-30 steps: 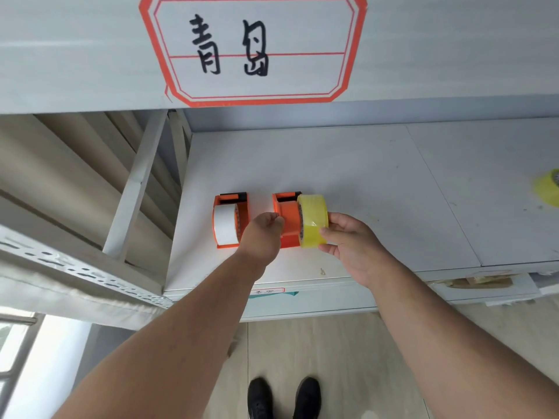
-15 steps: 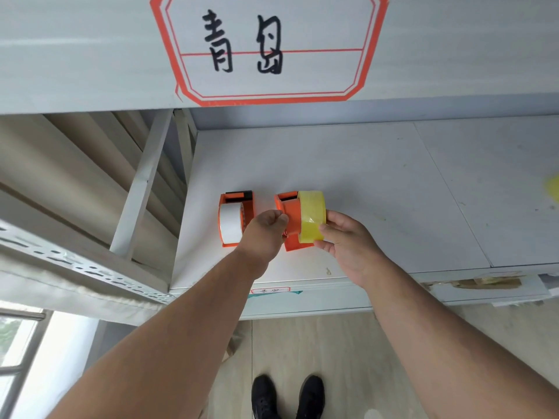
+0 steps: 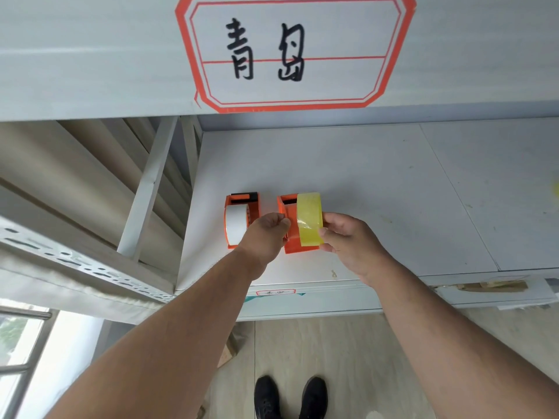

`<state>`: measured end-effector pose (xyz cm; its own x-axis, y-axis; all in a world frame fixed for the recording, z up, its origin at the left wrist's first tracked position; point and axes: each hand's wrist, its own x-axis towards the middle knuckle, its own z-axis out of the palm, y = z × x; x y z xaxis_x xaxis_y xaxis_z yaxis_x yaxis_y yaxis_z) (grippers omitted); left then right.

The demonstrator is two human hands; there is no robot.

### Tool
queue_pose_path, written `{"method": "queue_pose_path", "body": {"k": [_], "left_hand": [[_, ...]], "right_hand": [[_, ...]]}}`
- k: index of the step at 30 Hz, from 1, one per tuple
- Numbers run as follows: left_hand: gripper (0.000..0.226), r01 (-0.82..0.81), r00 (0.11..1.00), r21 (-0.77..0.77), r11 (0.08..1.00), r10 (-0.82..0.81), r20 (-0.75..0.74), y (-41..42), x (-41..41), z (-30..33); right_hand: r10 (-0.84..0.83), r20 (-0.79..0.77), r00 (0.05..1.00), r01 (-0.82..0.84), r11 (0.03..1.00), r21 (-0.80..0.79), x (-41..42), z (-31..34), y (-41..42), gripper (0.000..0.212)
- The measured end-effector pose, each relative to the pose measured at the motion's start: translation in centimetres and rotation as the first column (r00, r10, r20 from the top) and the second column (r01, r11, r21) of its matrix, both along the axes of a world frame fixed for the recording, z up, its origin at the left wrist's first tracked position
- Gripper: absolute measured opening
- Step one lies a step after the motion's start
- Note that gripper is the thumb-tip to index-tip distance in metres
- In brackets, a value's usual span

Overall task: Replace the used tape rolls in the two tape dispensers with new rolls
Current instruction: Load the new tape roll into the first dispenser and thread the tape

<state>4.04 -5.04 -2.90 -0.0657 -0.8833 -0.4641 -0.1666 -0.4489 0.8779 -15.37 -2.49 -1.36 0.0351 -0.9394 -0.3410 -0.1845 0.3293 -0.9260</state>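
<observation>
My left hand (image 3: pixel 266 234) is curled around the near left edge of one orange tape dispenser (image 3: pixel 292 237), fingers pinching its side wall, while my right hand (image 3: pixel 348 237) grips the yellow tape roll (image 3: pixel 308 219) from its right side, fingertips on the roll's face and rim. That one yellow roll stands on edge against the right side of the dispenser I hold; I cannot tell whether it is seated on the hub or only pressed against it. Just to the left, partly behind my left hand, sits a second orange dispenser (image 3: pixel 239 204), and it carries one white tape roll (image 3: pixel 234 225) upright in its frame. So I count two dispensers and two rolls near my hands, one yellow and one white. Both dispensers rest side by side, close but apart, on the grey shelf (image 3: pixel 378 192), near its front left corner. At the far right border of the view a small blurred yellow patch (image 3: pixel 557 189) shows on the shelf; too little of it is visible to say what it is. Above, the front of the upper shelf bears one large red-bordered label (image 3: pixel 295 52) with two handwritten characters. Below the shelf edge, my two black shoes (image 3: pixel 290 397) stand on the wooden floor (image 3: pixel 348 358).
</observation>
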Motion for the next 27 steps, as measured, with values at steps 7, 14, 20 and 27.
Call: {"method": "queue_pose_path", "body": {"k": [7,14,20,27], "left_hand": [[0.031,0.044,0.997,-0.022,0.999,-0.046,-0.055,0.6,-0.1,0.1],[0.035,0.03,0.991,0.05,0.998,-0.023,-0.129,2.0,-0.8,0.1],[0.036,-0.021,0.996,0.045,0.999,0.025,-0.082,2.2,-0.8,-0.1],[0.031,-0.022,0.997,0.04,0.999,0.025,-0.075,3.7,-1.0,0.4]], "right_hand": [[0.033,0.033,0.999,-0.033,0.999,0.013,0.1,-0.2,0.2,0.029],[0.16,-0.245,0.956,-0.185,0.979,-0.082,1.4,-1.1,1.6,0.043],[0.206,-0.202,0.958,-0.224,0.972,-0.072,2.0,-2.0,2.2,0.045],[0.136,-0.531,0.837,-0.289,0.932,-0.218,1.9,-0.7,2.3,0.075]]}}
